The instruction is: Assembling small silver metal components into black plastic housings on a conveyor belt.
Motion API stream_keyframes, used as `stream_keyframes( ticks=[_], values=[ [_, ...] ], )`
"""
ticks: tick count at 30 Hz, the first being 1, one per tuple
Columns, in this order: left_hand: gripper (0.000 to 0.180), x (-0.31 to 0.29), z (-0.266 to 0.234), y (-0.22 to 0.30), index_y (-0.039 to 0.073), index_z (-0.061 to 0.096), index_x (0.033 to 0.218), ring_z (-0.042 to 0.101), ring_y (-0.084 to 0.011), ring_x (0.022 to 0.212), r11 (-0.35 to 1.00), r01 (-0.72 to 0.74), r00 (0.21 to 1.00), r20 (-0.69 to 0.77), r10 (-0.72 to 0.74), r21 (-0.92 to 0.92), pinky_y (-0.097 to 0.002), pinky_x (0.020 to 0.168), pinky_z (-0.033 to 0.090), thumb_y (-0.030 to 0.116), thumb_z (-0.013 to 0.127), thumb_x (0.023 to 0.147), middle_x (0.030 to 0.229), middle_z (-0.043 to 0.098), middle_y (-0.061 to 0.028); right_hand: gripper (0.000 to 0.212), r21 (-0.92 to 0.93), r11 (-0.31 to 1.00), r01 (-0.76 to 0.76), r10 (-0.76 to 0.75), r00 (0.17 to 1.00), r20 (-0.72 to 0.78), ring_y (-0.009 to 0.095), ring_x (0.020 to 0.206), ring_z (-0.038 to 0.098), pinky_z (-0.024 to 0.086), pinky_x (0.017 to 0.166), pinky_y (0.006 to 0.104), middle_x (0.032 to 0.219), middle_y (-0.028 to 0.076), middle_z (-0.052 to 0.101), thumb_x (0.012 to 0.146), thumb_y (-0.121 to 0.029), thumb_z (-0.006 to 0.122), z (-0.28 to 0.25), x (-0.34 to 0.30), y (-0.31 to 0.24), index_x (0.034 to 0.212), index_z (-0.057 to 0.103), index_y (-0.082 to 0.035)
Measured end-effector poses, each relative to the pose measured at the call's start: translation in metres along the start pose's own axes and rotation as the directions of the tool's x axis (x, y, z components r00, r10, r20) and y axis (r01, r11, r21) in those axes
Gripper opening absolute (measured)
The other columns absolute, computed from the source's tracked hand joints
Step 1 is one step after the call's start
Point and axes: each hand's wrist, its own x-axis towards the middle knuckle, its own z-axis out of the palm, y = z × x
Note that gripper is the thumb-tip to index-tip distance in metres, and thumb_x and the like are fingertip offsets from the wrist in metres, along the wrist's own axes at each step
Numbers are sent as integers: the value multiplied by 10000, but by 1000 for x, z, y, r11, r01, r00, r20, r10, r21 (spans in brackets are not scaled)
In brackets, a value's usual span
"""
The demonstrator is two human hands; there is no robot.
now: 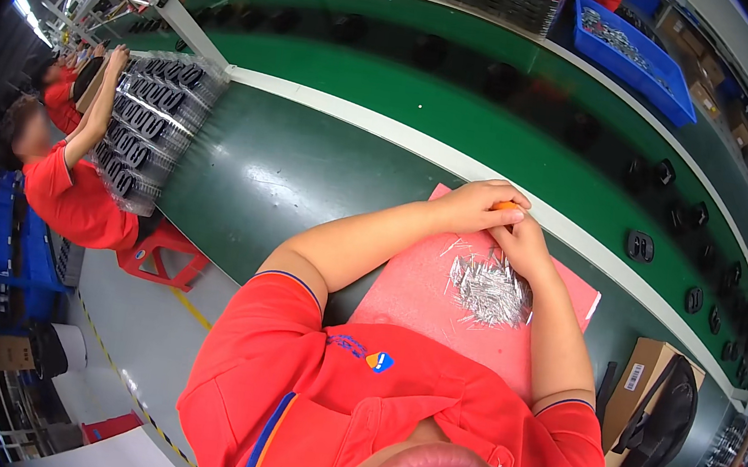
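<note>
Both my hands meet over the far edge of a pink-red mat (405, 283). Closed fingers of my left hand (478, 207) curl around a small orange piece (508, 206); its kind is hard to make out. Pressed close beside it, my right hand (522, 243) is also closed, and whatever its fingers hold is hidden. Just below the hands, a loose heap of thin silver metal pins (489, 291) lies on the mat, with a few stray pins to its left.
Beyond a white rail (359, 119) runs a green conveyor belt (347, 64) carrying black parts (640, 246). A blue bin (634, 60) stands across it. At right are a cardboard box (638, 384) and black bag (661, 428). At left, another person (74, 190) handles trays of black parts (142, 119).
</note>
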Motion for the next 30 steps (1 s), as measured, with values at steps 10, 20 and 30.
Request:
stream_keyframes(
  ticks=[10, 20, 30],
  values=[
    [308, -1, 3, -2, 33, 619, 1126, 596, -260, 1028, 1000, 1, 1000, -4, -2, -9, -343, 909, 462, 264, 566, 929, 1082, 630, -130, 247, -32, 999, 19, -20, 1000, -22, 297, 926, 639, 495, 786, 357, 994, 178, 653, 843, -102, 587, 2, -1, 14, 1056, 607, 23],
    [310, 0, 9, -6, 39, 622, 1124, 597, -258, 1029, 1000, 5, 1000, -9, -5, 5, -341, 905, 465, 273, 562, 930, 1078, 629, -130, 248, -38, 999, -4, 3, 1000, -9, 308, 928, 638, 493, 790, 364, 997, 183, 652, 847, -105, 589, -1, -4, 19, 1061, 603, 20],
    [304, 0, 10, -4, 49, 626, 1105, 599, -259, 1025, 999, -36, 999, -18, 37, 24, -346, 897, 467, 286, 566, 924, 1071, 630, -126, 250, -43, 999, -16, 16, 1000, 1, 308, 942, 633, 489, 805, 360, 1012, 186, 648, 852, -106, 579, -2, -5, 15, 1064, 597, 24]
  ],
)
